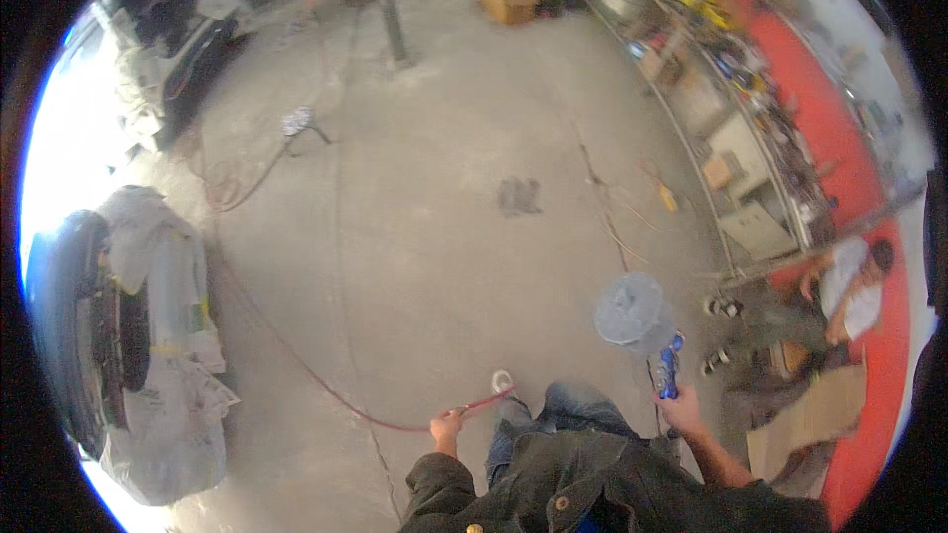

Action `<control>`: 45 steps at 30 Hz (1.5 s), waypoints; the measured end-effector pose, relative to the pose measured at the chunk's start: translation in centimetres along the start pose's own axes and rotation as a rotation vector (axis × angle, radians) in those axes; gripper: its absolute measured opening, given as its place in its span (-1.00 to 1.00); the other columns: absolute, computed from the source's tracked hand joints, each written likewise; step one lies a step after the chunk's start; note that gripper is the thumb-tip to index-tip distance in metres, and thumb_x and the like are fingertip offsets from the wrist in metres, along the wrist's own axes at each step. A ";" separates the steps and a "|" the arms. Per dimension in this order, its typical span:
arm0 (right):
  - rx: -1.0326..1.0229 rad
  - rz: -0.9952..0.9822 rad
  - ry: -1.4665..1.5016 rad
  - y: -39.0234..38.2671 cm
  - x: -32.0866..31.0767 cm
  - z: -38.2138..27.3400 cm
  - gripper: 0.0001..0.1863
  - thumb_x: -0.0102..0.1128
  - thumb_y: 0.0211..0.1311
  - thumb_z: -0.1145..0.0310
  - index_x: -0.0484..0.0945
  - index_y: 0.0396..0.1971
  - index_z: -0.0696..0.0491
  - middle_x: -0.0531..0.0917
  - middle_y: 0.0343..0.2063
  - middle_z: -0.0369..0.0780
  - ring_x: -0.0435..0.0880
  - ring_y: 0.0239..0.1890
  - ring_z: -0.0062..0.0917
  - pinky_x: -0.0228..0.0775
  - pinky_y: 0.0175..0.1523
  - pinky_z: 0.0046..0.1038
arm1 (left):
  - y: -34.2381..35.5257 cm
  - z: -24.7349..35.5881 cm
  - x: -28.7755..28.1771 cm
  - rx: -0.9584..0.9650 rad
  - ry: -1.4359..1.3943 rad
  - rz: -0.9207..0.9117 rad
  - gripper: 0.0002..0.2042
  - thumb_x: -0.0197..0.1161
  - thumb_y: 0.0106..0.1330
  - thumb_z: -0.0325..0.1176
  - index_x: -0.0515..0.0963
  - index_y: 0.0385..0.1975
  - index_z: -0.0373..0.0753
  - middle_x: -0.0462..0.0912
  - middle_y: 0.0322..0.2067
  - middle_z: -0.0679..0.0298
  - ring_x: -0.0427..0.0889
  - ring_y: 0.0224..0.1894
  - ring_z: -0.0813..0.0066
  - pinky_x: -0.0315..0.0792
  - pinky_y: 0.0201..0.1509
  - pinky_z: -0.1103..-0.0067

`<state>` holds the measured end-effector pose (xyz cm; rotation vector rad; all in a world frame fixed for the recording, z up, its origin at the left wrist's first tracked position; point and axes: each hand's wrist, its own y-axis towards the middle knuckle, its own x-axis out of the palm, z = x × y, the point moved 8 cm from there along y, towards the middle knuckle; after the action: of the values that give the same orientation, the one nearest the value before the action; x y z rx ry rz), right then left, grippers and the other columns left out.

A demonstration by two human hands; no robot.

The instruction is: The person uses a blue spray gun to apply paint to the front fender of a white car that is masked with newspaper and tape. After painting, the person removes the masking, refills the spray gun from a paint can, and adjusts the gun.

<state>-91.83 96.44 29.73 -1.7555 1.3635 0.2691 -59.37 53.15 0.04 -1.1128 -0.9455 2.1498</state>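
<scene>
Head view: left hand (446, 424) fingers gripping red hose (296, 360), right hand (681, 405) clutching spray gun (642, 321); hose trailing near feet, probably risking trip or snagging masked car (148, 336) at left.

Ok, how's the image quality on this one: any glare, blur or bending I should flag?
Head view: daylight blows out the left rim beside the masked car; the fisheye bends the bench at right; the picture is soft all over, fine detail lost. The left hand on the red hose and the right hand on the spray gun stay readable.
</scene>
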 end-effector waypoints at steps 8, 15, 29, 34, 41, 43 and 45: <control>-0.008 -0.044 -0.008 21.5 3.1 -12.3 -0.75 0.38 0.04 0.37 0.43 -0.56 0.09 0.39 -0.76 -0.37 0.39 -0.73 -0.65 0.17 -0.64 -0.47 | 7.3 21.1 -6.9 0.268 0.301 0.412 -0.62 0.22 0.19 -0.06 0.68 -0.47 -0.34 0.64 -0.53 -0.07 0.66 -0.40 -0.06 0.50 -0.27 0.23; -0.554 -0.068 -0.744 39.4 2.6 -38.7 -0.68 0.24 0.22 0.10 0.54 -0.47 0.07 0.59 -0.48 -0.21 0.52 -0.48 -0.44 0.37 -0.27 -0.37 | 10.9 55.7 -8.7 0.757 0.192 0.434 -0.64 0.26 0.23 -0.08 0.56 -0.54 -0.32 0.60 -0.56 -0.01 0.61 -0.43 -0.03 0.45 -0.36 0.22; -0.493 -0.941 0.580 69.4 16.6 -80.4 -0.53 0.37 0.09 0.40 0.36 -0.03 0.10 0.46 -0.57 -0.32 0.42 -0.65 -0.66 0.24 -0.61 -0.63 | 1.0 118.4 2.4 1.575 -0.209 0.568 -0.60 0.30 0.18 0.02 0.42 -0.54 -0.21 0.49 -0.61 0.23 0.54 -0.54 0.14 0.39 -0.53 0.29; -0.685 -0.855 0.530 79.8 15.1 -94.3 -0.52 0.35 0.18 0.22 0.38 0.01 0.06 0.49 -0.49 -0.35 0.40 -0.60 -0.70 0.22 -0.55 -0.66 | 8.1 131.4 3.5 1.566 -0.346 0.206 -0.55 0.32 0.18 -0.02 0.44 -0.18 -0.29 0.54 -0.29 0.10 0.57 -0.23 0.04 0.45 -0.23 0.26; -0.392 -0.850 0.903 101.2 10.9 -109.9 -0.67 0.14 0.38 0.04 0.52 -0.25 0.03 0.40 -0.64 -0.50 0.21 -0.69 -0.86 0.02 -0.61 -0.74 | 30.7 136.8 19.0 1.234 -0.182 -0.321 -0.48 0.29 0.25 -0.05 0.41 0.13 -0.19 0.54 -0.03 -0.02 0.53 -0.01 -0.05 0.40 -0.01 0.17; -0.395 -0.725 0.914 106.2 9.8 -114.5 -0.68 0.15 0.39 0.07 0.54 -0.21 0.05 0.50 -0.58 -0.46 0.23 -0.66 -0.84 0.04 -0.60 -0.73 | 36.8 137.8 21.1 1.021 0.042 -0.387 -0.58 0.27 0.27 -0.03 0.53 -0.03 -0.21 0.62 -0.16 -0.02 0.58 -0.08 -0.04 0.42 -0.07 0.18; -0.442 -0.505 0.844 109.2 9.1 -119.7 -0.67 0.16 0.38 0.09 0.55 -0.12 0.06 0.62 -0.41 -0.38 0.25 -0.61 -0.82 0.08 -0.58 -0.72 | 42.2 139.8 20.0 0.905 0.037 -0.172 -0.62 0.22 0.30 0.00 0.59 -0.19 -0.24 0.66 -0.28 -0.01 0.61 -0.16 -0.05 0.44 -0.14 0.17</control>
<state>-222.15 0.39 41.09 -2.6872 1.3958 -0.5556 -193.72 -5.45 15.61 -0.5766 0.0112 2.0311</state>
